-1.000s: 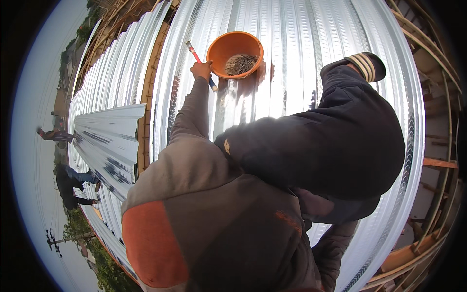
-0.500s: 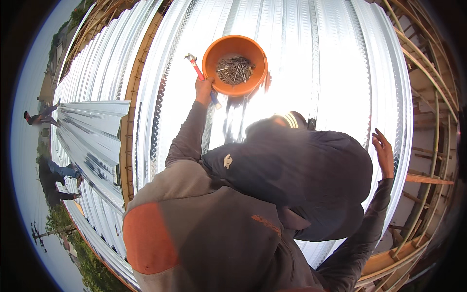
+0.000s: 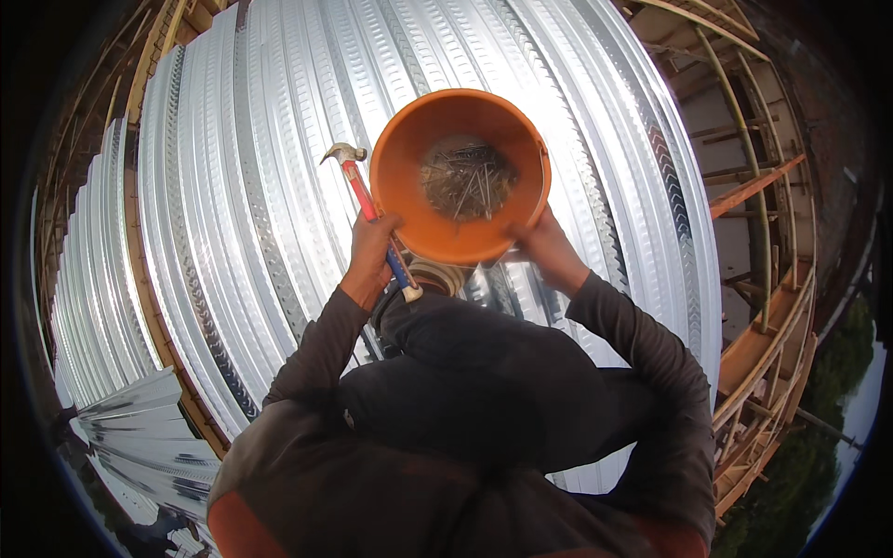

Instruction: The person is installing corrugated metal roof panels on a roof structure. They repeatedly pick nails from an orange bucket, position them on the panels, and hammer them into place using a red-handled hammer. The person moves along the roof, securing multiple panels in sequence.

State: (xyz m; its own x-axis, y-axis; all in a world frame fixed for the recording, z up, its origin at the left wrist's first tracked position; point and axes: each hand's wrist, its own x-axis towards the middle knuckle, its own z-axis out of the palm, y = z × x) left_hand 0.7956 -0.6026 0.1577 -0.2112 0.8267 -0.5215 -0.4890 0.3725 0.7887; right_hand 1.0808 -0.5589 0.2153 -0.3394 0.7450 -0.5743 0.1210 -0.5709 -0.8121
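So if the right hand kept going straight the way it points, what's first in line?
The round orange bucket: the right hand is at its lower-right rim in the picture, seemingly touching, though exact depth is unclear.

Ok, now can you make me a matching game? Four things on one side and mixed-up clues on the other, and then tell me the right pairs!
Things:
1. hammer
2. bucket
3. nails
4. right hand

Clues:
A. in a loose heap, pointing different ways
B. holding the bucket at its lower right side
C. partly red, partly blue
D. round and orange

Right pairs: 1-C, 2-D, 3-A, 4-B
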